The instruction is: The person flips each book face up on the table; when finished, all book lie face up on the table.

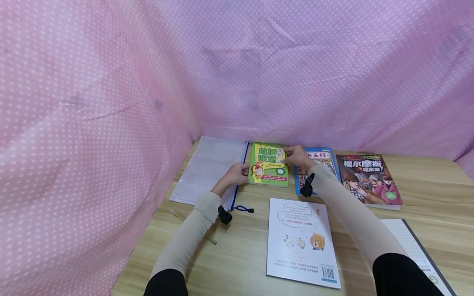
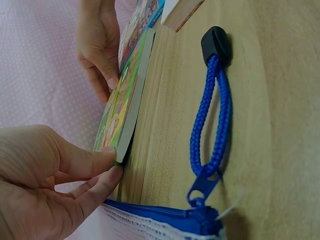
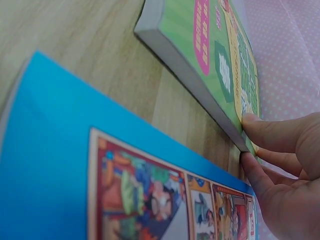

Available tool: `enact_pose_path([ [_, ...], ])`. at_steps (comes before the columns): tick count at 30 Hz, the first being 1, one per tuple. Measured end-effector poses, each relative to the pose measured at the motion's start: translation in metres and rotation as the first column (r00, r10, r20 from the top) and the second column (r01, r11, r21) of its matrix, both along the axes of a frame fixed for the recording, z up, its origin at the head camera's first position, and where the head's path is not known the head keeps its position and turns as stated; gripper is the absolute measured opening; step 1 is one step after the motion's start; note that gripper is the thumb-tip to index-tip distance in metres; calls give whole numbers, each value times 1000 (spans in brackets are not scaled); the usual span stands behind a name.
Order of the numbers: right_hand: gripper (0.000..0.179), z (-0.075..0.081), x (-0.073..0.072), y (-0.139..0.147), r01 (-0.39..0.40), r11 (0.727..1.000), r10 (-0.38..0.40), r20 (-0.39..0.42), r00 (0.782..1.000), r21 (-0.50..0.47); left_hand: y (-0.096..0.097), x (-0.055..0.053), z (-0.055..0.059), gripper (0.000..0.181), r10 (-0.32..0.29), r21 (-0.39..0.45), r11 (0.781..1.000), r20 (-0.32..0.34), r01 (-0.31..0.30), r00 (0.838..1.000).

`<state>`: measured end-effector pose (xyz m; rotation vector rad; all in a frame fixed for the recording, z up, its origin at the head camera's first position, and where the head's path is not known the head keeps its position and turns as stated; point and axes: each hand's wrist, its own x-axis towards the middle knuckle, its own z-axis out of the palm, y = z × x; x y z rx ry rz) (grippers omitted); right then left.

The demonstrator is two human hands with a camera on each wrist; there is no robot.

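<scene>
A green and yellow book (image 1: 268, 172) lies face up at the back of the table. My left hand (image 1: 236, 174) pinches its left edge, thumb on the cover and fingers at the underside, as the left wrist view shows of the book's corner (image 2: 120, 135). On the opposite edge, my right hand (image 1: 298, 157) pinches the book (image 3: 200, 65) between thumb and fingers. Left of it is a white mesh zip pouch (image 1: 211, 168) with a blue zip and a blue cord pull (image 2: 212, 115). A blue comic-style book (image 3: 65, 120) lies just right, partly under my right forearm.
A dark-covered book (image 1: 370, 181) lies at the back right. Nearer me is a white book (image 1: 301, 246), back cover up. A lined pad (image 1: 411, 242) sits at the right front, partly behind my sleeve. A thin stick (image 1: 211, 239) lies under my left forearm. Pink dotted cloth (image 1: 237, 82) hangs behind.
</scene>
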<state>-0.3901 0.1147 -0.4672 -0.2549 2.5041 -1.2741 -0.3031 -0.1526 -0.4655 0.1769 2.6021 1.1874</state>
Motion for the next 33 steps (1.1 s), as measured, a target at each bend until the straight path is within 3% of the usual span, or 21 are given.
enact_pose_path([
  [21,64,1,6,0,-3,1000,2,9,1000,21,1,3,0,67,-30,-34,999,-10,30,999],
  [30,65,10,14,7,-60,998,61,-47,997,23,4,7,2,59,34,-15,999,-23,-34,999],
  [33,66,16,19,11,-68,997,69,-54,996,29,4,10,3,50,25,1,1000,-44,-25,999],
])
